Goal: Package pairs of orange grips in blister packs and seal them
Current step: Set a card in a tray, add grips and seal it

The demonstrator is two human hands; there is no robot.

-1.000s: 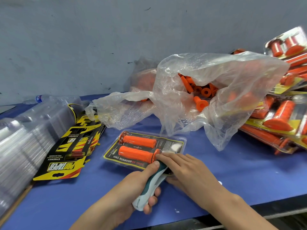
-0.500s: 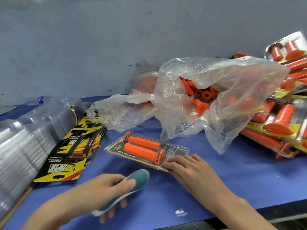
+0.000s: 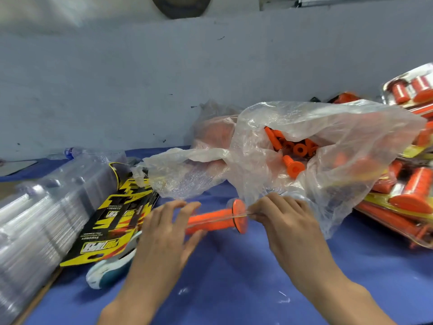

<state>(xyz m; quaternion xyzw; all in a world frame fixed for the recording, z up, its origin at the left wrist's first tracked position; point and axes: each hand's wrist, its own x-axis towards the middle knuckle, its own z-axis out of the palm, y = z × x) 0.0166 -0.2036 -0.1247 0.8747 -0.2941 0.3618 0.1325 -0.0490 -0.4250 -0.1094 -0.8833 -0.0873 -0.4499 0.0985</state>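
Blister pack [image 3: 237, 216] holding orange grips [image 3: 208, 220], edge-on above the bench [image 3: 234, 277]: left hand [image 3: 164, 233] grip spread at one end, right hand [image 3: 283, 219] grip pinching the other. Behind, a plastic bag [image 3: 339, 137] holds loose grips [image 3: 293, 166].

Both bare: left hand [image 3: 168, 228], right hand [image 3: 288, 221]. The forearms are bare too, all the way to the frame edge. Left one motion-blurred, finer detail unreadable.
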